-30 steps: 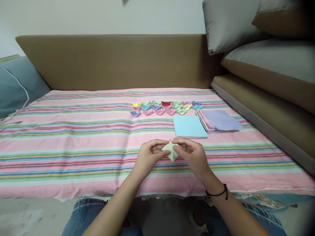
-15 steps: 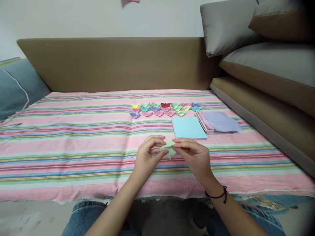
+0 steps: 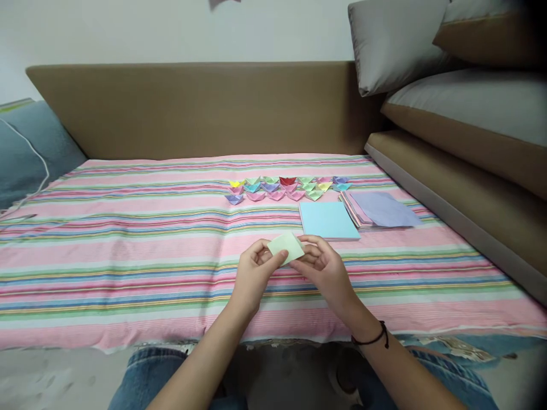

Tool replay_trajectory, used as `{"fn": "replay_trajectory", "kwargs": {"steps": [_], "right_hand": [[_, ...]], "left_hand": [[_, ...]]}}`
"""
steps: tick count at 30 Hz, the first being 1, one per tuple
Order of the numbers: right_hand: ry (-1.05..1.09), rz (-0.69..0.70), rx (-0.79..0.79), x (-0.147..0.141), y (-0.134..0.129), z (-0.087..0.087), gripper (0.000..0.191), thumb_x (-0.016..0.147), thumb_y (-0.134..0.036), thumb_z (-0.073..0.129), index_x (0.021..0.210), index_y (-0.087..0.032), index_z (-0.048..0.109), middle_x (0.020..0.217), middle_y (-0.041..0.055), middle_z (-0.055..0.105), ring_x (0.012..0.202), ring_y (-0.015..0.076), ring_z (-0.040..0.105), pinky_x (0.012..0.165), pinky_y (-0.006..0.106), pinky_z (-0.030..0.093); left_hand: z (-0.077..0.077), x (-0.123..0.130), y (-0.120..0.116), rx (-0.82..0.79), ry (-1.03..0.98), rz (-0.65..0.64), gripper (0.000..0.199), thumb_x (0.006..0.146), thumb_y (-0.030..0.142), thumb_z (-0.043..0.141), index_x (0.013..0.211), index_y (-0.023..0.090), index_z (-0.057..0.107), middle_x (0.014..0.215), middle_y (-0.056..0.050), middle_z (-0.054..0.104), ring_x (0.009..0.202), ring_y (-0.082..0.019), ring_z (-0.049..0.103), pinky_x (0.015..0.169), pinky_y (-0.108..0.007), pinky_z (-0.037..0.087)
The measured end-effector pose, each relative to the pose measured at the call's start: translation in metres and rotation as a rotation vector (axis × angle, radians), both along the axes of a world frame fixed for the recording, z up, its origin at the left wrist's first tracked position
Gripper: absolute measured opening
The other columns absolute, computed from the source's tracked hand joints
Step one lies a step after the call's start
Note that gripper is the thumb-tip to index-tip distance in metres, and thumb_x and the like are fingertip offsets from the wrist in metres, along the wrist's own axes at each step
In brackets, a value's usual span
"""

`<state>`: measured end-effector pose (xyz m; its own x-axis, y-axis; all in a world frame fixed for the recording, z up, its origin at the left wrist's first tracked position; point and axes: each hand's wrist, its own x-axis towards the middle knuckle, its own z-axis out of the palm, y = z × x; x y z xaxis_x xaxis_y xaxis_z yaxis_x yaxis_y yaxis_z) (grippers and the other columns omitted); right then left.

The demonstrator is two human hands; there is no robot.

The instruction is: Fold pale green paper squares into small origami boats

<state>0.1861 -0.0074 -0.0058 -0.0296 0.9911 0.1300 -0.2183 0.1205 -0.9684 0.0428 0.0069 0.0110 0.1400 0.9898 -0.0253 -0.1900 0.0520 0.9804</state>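
Observation:
A small pale green folded paper (image 3: 287, 247) is held up between both hands above the striped cloth. My left hand (image 3: 257, 271) pinches its left side, with the thumb lying on the near face. At the paper's right edge, my right hand (image 3: 325, 270) grips with thumb and fingers, some of them behind it. Just beyond the hands lies a stack of light blue square sheets (image 3: 329, 220). Several small folded paper boats (image 3: 276, 195) in many colours stand in rows farther back.
A fanned pile of purple and pink sheets (image 3: 380, 209) lies right of the blue stack. Large cushions (image 3: 470, 108) are piled along the right side. A brown backrest (image 3: 205, 111) stands behind the striped cloth (image 3: 128, 250). A white cable (image 3: 36, 151) runs at the far left.
The green paper has been turned and now shows a flat, four-sided face instead of a pointed shape with a centre crease. My right hand has shifted slightly left.

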Motion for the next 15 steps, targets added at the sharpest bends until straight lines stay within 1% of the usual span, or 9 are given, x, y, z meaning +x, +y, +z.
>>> {"fn": "replay_trajectory", "kwargs": {"steps": [2,4,6,8,10,12,14,15], "right_hand": [[-0.015,-0.056,-0.004,0.001,0.001,-0.003,0.037,0.069,-0.026,0.071,0.101,-0.022,0.053,0.081,0.0017,0.063,0.075,0.0162,0.063,0.068,0.028,0.052],[-0.038,-0.074,0.004,0.003,0.002,-0.004,0.029,0.07,-0.027,0.07,0.096,-0.021,0.058,0.082,0.0022,0.063,0.075,0.0164,0.062,0.068,0.028,0.052],[-0.071,-0.09,0.026,0.005,0.002,-0.004,0.02,0.072,-0.028,0.068,0.089,-0.02,0.061,0.084,0.0031,0.063,0.077,0.0167,0.061,0.07,0.028,0.051],[-0.101,-0.123,0.047,0.006,0.002,-0.003,0.015,0.073,-0.029,0.067,0.085,-0.02,0.064,0.087,0.0041,0.064,0.078,0.0174,0.06,0.071,0.03,0.051],[-0.109,-0.157,0.046,0.008,0.003,-0.001,0.014,0.073,-0.029,0.065,0.083,-0.019,0.065,0.086,0.0046,0.065,0.077,0.018,0.06,0.072,0.031,0.051],[-0.105,-0.173,0.022,0.012,0.004,0.001,0.014,0.072,-0.029,0.065,0.081,-0.018,0.065,0.078,0.0037,0.065,0.073,0.0175,0.061,0.068,0.03,0.051],[-0.135,-0.13,0.004,0.016,0.006,0.002,0.012,0.071,-0.028,0.066,0.076,-0.018,0.064,0.07,0.0018,0.063,0.067,0.0161,0.06,0.062,0.028,0.05],[-0.158,-0.081,-0.001,0.018,0.007,0.002,0.012,0.071,-0.028,0.066,0.075,-0.017,0.063,0.068,0.0013,0.063,0.065,0.0155,0.06,0.06,0.027,0.049]], "left_hand": [[-0.001,0.0,-0.001,-0.027,0.004,-0.02,0.019,0.069,0.029,0.069,0.075,0.015,0.057,0.061,0.003,0.055,0.057,-0.008,0.05,0.056,-0.02,0.04],[-0.002,0.001,-0.002,-0.047,0.015,-0.031,0.02,0.069,0.03,0.069,0.076,0.014,0.059,0.061,0.003,0.056,0.059,-0.01,0.051,0.059,-0.021,0.042],[-0.004,0.002,-0.003,-0.054,0.022,-0.041,0.019,0.069,0.03,0.069,0.076,0.014,0.061,0.066,0.001,0.059,0.065,-0.012,0.054,0.064,-0.024,0.045],[-0.006,0.003,-0.003,-0.039,0.044,-0.058,0.019,0.071,0.032,0.066,0.073,0.014,0.063,0.074,-0.003,0.061,0.073,-0.015,0.057,0.071,-0.027,0.047],[-0.007,0.004,-0.003,0.009,0.106,-0.047,0.021,0.073,0.034,0.064,0.067,0.014,0.062,0.084,-0.006,0.061,0.082,-0.018,0.058,0.074,-0.029,0.048],[-0.007,0.003,-0.002,0.093,0.171,0.01,0.02,0.072,0.033,0.065,0.065,0.015,0.058,0.094,-0.008,0.059,0.09,-0.019,0.057,0.074,-0.028,0.048],[-0.006,0.002,0.0,0.176,0.206,0.049,0.02,0.069,0.03,0.068,0.072,0.017,0.053,0.101,-0.007,0.057,0.086,-0.016,0.058,0.073,-0.027,0.048],[-0.004,0.001,0.0,0.202,0.213,0.032,0.022,0.069,0.028,0.068,0.078,0.019,0.05,0.102,-0.005,0.057,0.08,-0.013,0.059,0.07,-0.026,0.049]]}}
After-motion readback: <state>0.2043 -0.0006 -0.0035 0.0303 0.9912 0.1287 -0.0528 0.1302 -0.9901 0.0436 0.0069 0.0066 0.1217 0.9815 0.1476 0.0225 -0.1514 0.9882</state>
